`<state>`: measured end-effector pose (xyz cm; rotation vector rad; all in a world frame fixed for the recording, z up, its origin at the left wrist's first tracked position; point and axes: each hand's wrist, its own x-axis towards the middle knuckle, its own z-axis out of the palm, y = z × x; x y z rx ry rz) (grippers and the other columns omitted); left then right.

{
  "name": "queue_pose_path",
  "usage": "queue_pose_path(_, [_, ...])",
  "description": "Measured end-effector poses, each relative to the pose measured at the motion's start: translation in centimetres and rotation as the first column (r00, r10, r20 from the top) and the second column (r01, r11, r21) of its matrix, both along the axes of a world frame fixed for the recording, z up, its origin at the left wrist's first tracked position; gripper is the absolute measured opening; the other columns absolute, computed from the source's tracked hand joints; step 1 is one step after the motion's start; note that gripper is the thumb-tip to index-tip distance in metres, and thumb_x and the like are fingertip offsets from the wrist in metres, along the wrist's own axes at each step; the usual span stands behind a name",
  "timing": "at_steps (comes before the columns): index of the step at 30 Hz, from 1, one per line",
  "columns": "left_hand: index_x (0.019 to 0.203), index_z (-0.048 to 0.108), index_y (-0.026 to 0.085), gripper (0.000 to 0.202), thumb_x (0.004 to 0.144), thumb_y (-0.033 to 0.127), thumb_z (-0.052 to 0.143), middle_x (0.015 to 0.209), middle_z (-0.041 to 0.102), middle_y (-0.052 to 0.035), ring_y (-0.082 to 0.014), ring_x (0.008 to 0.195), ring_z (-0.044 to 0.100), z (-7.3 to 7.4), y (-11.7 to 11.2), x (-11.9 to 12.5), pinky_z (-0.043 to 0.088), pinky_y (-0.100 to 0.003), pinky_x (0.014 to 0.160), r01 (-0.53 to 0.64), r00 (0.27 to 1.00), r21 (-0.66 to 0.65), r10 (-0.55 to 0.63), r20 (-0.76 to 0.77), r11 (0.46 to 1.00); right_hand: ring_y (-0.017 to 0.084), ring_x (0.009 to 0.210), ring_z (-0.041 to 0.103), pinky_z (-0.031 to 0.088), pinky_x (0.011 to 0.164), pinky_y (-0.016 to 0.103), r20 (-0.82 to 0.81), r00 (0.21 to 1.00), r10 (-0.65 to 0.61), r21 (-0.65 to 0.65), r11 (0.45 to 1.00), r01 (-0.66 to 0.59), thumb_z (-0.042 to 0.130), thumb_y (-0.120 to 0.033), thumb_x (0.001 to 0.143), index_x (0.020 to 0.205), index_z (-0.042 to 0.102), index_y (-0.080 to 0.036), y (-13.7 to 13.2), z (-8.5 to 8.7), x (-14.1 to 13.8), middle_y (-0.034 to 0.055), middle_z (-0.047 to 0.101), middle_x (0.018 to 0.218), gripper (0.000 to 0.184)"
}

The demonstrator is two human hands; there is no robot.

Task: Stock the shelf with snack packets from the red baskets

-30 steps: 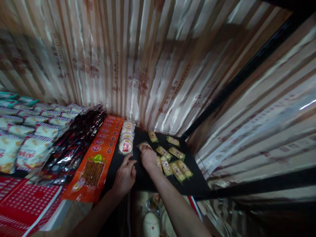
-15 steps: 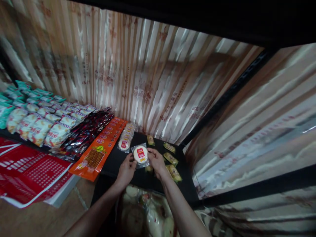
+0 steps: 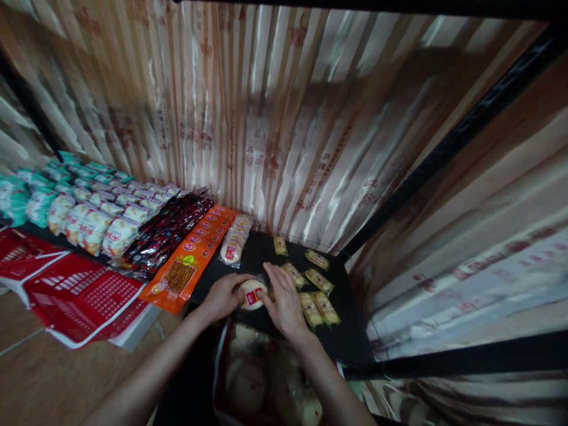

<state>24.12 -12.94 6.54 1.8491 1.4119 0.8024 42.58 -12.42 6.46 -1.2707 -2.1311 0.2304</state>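
Both my hands meet on a round white cake in a clear wrapper with a red label (image 3: 251,294), low over the black shelf (image 3: 350,337). My left hand (image 3: 223,296) grips its left side with curled fingers. My right hand (image 3: 283,300) lies against its right side, fingers stretched over the wrapper. A row of the same round cakes (image 3: 234,241) runs back toward the curtain just left of my hands. Several small yellow-green packets (image 3: 317,284) lie on the shelf to the right of my right hand.
Orange snack packs (image 3: 190,263), dark red-black packs (image 3: 166,228), white puffed bags (image 3: 95,222) and teal bags (image 3: 26,195) fill the shelf leftward. Red flat cartons (image 3: 75,296) lie at the left. A clear bag of round cakes (image 3: 261,378) sits below my arms. A striped curtain (image 3: 266,118) backs the shelf.
The round cake came up between both hands half a second ago, label facing me; now it is lowered toward the shelf front. The view has shifted slightly.
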Motion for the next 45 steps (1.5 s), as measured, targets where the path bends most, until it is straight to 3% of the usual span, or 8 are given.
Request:
queue_pose_path(5, [0.109,0.06,0.022,0.037,0.074,0.017,0.05,0.096,0.065,-0.0026,-0.0175,0.091,0.058,1.9,0.8,-1.5,0.045,-0.028,0.082,0.22,0.95,0.078,-0.195,-0.242,0.972,0.022,0.107,0.055,0.045,0.093,0.039,0.06,0.987,0.149,-0.145,0.98,-0.139,0.051,-0.02,0.083,0.133,0.043,-0.022,-0.1,0.7,-1.8,0.008,0.061,0.119,0.051])
queue_pose_path(9, [0.108,0.058,0.018,0.034,0.074,0.019,0.052,0.094,0.064,-0.0044,-0.0176,0.089,0.06,2.2,1.7,-2.9,0.047,-0.029,0.08,0.154,0.97,0.072,-0.137,-0.201,0.985,0.023,0.1,0.059,0.046,0.089,0.04,-0.036,0.998,0.06,-0.227,0.972,-0.067,0.053,-0.024,0.082,0.126,0.051,-0.02,0.0,0.1,-3.4,0.0093,0.065,0.11,0.044])
queue_pose_path(12, [0.109,0.057,0.018,0.034,0.075,0.017,0.052,0.108,0.061,-0.0067,-0.0183,0.099,0.057,2.0,2.4,-4.3,0.047,-0.031,0.086,0.056,0.992,0.157,-0.036,-0.124,0.986,0.02,0.089,0.062,0.049,0.081,0.035,-0.296,0.953,-0.072,-0.351,0.936,-0.039,0.053,-0.028,0.081,0.111,0.061,-0.022,0.1,-1.3,-5.0,0.0061,0.068,0.099,0.031])
queue_pose_path(18, [0.109,0.056,0.015,0.031,0.08,0.017,0.044,0.112,0.056,-0.0108,-0.0219,0.104,0.055,-0.3,3.2,-6.1,0.048,-0.04,0.089,-0.273,0.949,0.318,0.309,-0.065,0.908,0.015,0.063,0.062,0.05,0.059,0.026,-0.739,0.503,-0.448,-0.576,0.808,-0.125,0.066,-0.04,0.065,0.084,0.054,-0.021,0.8,-4.8,-9.0,-0.0005,0.066,0.072,0.029])
queue_pose_path(22, [0.104,0.06,0.012,0.03,0.079,0.014,0.044,0.112,0.055,-0.0134,-0.0253,0.106,0.052,-3.3,3.4,-6.0,0.045,-0.043,0.093,-0.276,0.937,0.39,0.337,-0.094,0.878,0.014,0.06,0.061,0.048,0.055,0.025,-0.73,0.371,-0.574,-0.646,0.757,-0.101,0.069,-0.042,0.06,0.085,0.054,-0.019,2.3,-5.9,-10.5,-0.0004,0.064,0.074,0.037])
queue_pose_path(28, [0.11,0.06,0.013,0.037,0.077,0.009,0.043,0.119,0.054,-0.0131,-0.0241,0.106,0.052,-6.2,4.4,-5.6,0.046,-0.04,0.093,-0.143,0.954,0.396,0.232,-0.188,0.907,0.013,0.058,0.058,0.047,0.055,0.024,-0.689,0.432,-0.582,-0.623,0.78,0.057,0.066,-0.041,0.062,0.082,0.056,-0.019,5.3,-6.6,-11.7,-0.0016,0.062,0.069,0.031])
queue_pose_path(35, [0.113,0.059,0.013,0.039,0.077,0.009,0.044,0.126,0.05,-0.0123,-0.0242,0.114,0.048,-5.7,5.8,-6.0,0.043,-0.038,0.098,-0.086,0.944,0.25,0.159,-0.289,0.964,0.016,0.067,0.059,0.046,0.066,0.027,-0.309,0.716,-0.626,-0.495,0.749,0.441,0.055,-0.035,0.072,0.087,0.062,-0.022,6.9,-6.8,-12.0,0.0,0.064,0.074,0.021])
queue_pose_path(45, [0.115,0.058,0.016,0.039,0.08,0.008,0.041,0.128,0.05,-0.0103,-0.0228,0.11,0.049,-6.3,7.2,-5.5,0.043,-0.039,0.096,-0.102,0.929,0.279,0.192,-0.317,0.955,0.014,0.061,0.057,0.042,0.061,0.025,-0.212,0.742,-0.636,-0.479,0.73,0.488,0.052,-0.034,0.076,0.093,0.063,-0.021,8.3,-7.1,-12.0,0.0009,0.064,0.079,0.024])
